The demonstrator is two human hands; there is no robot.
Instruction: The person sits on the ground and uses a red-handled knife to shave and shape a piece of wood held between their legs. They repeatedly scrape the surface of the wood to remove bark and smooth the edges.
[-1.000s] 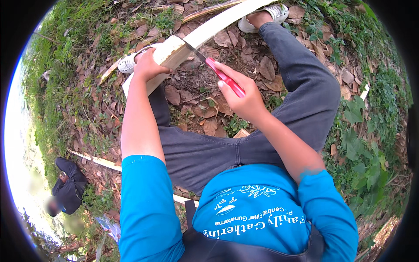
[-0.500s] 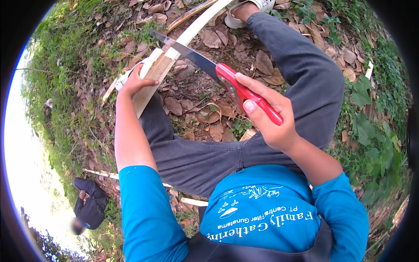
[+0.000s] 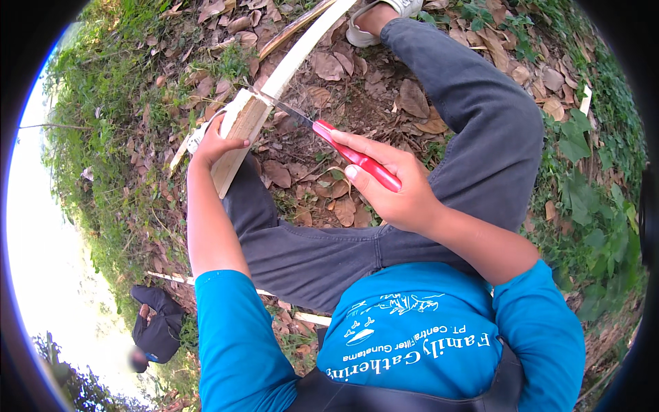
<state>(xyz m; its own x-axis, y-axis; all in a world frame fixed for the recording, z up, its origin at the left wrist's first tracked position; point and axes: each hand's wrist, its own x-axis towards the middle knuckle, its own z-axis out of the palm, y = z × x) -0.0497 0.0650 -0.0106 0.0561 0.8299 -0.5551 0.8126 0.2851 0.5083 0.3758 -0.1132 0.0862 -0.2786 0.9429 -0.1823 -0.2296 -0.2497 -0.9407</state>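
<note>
This is an outdoor spot, rough ground at the edge of scrub or a garden. Dry brown leaves (image 3: 412, 99) are lying thick over bare soil (image 3: 357, 103), green weeds and grass (image 3: 103, 123) are growing along both sides, and daylight is coming in brightly over the open area at the left.

Red handle on the knife (image 3: 357, 159), pale cream wood on the plank (image 3: 237, 137), teal sleeves (image 3: 237, 336), grey trousers (image 3: 480, 117), brown dry leaves (image 3: 412, 99) beneath the hands.
</note>
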